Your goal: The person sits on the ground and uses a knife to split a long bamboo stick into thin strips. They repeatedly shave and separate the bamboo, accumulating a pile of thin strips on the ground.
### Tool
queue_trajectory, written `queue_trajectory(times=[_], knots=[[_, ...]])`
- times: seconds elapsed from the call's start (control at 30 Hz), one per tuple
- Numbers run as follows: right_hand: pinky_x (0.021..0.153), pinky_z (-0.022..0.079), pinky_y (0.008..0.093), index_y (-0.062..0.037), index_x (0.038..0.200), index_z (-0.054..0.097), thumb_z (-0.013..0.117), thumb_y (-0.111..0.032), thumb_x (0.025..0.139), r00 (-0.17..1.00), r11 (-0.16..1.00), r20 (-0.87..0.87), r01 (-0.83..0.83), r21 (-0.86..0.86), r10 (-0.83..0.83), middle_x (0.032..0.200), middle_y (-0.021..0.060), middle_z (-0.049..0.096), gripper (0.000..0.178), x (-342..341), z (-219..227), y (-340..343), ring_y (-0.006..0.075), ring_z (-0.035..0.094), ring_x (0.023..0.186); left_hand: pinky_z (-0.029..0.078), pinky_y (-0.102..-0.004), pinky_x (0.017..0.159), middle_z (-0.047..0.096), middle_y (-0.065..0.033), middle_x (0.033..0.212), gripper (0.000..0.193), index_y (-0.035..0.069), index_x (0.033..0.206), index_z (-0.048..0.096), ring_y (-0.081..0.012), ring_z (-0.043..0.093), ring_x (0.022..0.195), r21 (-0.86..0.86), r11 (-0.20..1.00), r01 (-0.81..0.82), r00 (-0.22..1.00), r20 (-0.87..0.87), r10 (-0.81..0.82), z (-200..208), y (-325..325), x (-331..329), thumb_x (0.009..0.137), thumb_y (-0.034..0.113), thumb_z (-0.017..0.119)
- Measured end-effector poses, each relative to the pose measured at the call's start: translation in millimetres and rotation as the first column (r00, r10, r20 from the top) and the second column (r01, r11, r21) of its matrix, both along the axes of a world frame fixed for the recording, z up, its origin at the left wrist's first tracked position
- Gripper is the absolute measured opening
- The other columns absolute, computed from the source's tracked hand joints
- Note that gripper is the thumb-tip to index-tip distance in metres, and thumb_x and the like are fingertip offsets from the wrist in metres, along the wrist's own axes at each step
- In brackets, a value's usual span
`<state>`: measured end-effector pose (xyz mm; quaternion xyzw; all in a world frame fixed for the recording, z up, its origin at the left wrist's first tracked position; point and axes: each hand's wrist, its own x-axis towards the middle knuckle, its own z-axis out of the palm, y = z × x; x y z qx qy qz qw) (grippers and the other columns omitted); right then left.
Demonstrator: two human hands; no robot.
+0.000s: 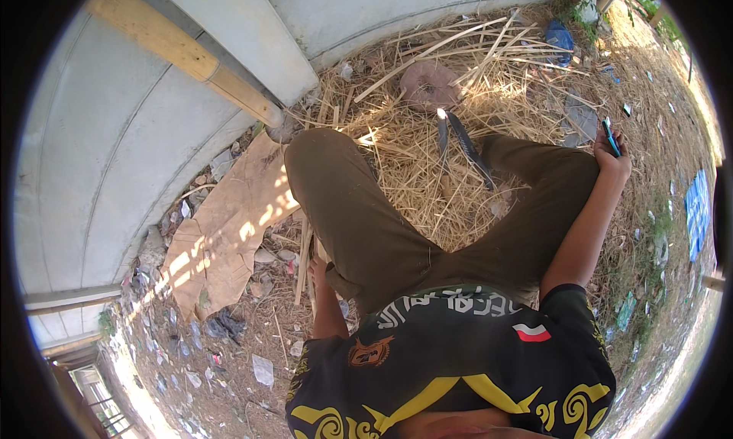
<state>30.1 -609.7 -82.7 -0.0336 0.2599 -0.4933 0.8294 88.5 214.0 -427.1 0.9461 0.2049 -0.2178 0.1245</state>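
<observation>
My right hand (pixel 613 158) is out beyond my right knee, fingers closed on a slim teal-and-dark object (pixel 611 140) whose kind I cannot make out. Beside my left thigh my left hand (pixel 316 269) is low and mostly hidden, close to some pale bamboo strips (pixel 303 267); its fingers do not show clearly. On the ground between my legs lie two dark blades, a shorter one with a wooden handle (pixel 443 137) and a longer one (pixel 467 147). Neither hand touches them. Thin pale shavings (pixel 412 164) cover the ground around them.
A reddish round stone (pixel 429 86) sits ahead, with long split bamboo strips (pixel 496 48) behind it. Flattened brown cardboard (pixel 221 237) lies at left, near a bamboo pole (pixel 183 53) and a pale wall (pixel 99 141). A blue plastic bag (pixel 560 40) and scattered litter surround the area.
</observation>
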Motion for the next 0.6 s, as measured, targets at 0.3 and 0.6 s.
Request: queue_trajectory(times=[0.3, 0.6], knots=[[0.070, 0.042, 0.0446, -0.0064, 0.082, 0.041, 0.031, -0.023, 0.098, 0.982, 0.971, 0.028, -0.179, -0.160, 0.186, 0.075, 0.0111, 0.046, 0.025, -8.3, -8.9, -27.5, 0.0236, 0.045, 0.066, 0.046, -0.0502, 0.098, 0.062, -0.0200, 0.120, 0.071, 0.006, 0.126, 0.050, -0.0427, 0.055, 0.116, -0.113, 0.993, -0.034, 0.991, 0.125, 0.048, 80.0, -6.2, 4.1, 0.067, 0.031, 0.080], [0.068, 0.041, 0.0420, -0.0076, 0.077, 0.041, 0.036, -0.020, 0.095, 0.978, 0.967, -0.021, -0.210, -0.145, 0.210, 0.072, 0.0082, 0.046, 0.022, 2.7, -2.2, -14.6, 0.0217, 0.044, 0.061, 0.052, -0.0482, 0.080, 0.068, -0.0243, 0.098, 0.040, 0.002, 0.100, 0.063, -0.0415, 0.066, 0.094, -0.054, 0.987, 0.149, 0.907, 0.406, -0.114, 172.4, 30.1, 17.1, 0.067, 0.020, 0.079]])
